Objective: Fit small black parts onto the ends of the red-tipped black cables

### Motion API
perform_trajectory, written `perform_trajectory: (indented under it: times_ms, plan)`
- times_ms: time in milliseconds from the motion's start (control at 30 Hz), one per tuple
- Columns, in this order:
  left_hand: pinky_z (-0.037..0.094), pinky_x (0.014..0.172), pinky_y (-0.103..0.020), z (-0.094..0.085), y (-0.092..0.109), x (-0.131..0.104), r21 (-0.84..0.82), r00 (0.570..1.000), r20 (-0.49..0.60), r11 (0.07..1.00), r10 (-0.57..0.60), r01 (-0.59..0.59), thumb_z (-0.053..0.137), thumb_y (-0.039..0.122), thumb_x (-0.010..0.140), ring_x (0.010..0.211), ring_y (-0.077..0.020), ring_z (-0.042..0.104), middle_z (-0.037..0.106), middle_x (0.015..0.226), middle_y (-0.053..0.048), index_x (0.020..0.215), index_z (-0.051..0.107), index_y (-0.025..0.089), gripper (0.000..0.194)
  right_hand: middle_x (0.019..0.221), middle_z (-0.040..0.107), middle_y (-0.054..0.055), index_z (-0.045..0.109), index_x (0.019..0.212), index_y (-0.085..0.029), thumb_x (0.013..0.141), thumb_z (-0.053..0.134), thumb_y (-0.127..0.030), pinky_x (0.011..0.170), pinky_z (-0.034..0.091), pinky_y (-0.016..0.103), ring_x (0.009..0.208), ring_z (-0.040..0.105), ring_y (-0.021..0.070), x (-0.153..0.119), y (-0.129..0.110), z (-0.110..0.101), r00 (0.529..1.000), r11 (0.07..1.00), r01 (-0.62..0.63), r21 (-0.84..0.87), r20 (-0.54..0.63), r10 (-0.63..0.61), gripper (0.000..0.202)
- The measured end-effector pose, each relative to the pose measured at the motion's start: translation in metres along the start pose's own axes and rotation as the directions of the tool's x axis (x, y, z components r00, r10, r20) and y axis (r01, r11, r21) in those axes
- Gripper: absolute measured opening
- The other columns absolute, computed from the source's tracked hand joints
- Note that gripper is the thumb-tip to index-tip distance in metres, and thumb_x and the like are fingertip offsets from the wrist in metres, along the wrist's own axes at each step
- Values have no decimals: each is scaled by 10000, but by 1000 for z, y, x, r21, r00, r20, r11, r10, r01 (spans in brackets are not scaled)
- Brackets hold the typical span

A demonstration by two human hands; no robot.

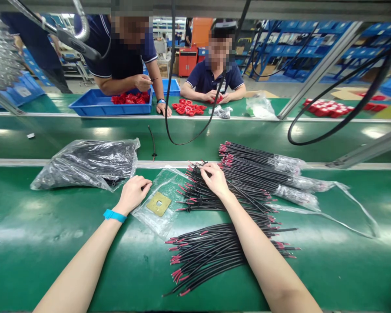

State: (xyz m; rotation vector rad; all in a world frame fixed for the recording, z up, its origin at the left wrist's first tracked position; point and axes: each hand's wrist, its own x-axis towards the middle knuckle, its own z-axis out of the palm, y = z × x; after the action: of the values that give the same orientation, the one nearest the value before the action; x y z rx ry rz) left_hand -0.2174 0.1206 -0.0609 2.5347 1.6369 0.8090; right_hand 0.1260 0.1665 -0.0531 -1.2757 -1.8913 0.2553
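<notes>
My left hand [135, 193], with a blue band at its wrist, is closed, fingers curled and thumb against them; whatever it may hold is hidden. It is between a clear bag of small black parts [97, 161] and a flat clear bag [174, 184]. On that flat bag lies a square yellowish plate [158, 204] with a round hole. My right hand [215, 178] pinches the end of a black cable at the top of a pile of black cables [202, 191] with red wire tips. Several in this pile carry small black fittings near their left ends. My right forearm crosses over a lower row of cables [211, 248].
Cable bundles [257, 167] partly in clear plastic lie to the right. One cable [152, 143] rests beyond the metal rail [169, 164]. Across the bench, two people work near a blue tray [94, 104] and red parts [189, 107]. A black cord [185, 142] hangs ahead.
</notes>
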Motion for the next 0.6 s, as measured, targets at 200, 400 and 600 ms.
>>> perform_trajectory:
  times_ms: [200, 400, 600]
  plan:
    - [441, 739, -321, -1, 1, 0, -3, 1000, -3, 1000, 2, -2, 494, 329, 967, 779, -189, 558, 629, 775, -49, 887, 709, 192, 267, 1057, 682, 74, 713, 1144, -208, 958, 465, -227, 902, 499, 327, 965, 636, 199, 4, 6, 9, 990, 989, -75, -125, 107, 89, 309]
    - [439, 734, -321, -2, 4, 1, -21, 1000, 4, 1000, -4, 4, 490, 320, 965, 784, -193, 560, 633, 778, -52, 885, 710, 197, 265, 997, 638, 80, 736, 1065, -229, 939, 538, -253, 821, 487, 290, 874, 632, 182, 12, 7, 12, 960, 963, -139, -231, 207, 188, 236]
    - [444, 731, -323, -1, 3, 2, -33, 1000, -6, 999, -3, 3, 491, 319, 963, 783, -192, 563, 636, 779, -52, 887, 710, 198, 261, 919, 587, 58, 679, 881, -195, 924, 548, -299, 763, 464, 292, 788, 572, 169, 10, 10, 7, 978, 977, -107, -184, 160, 137, 173]
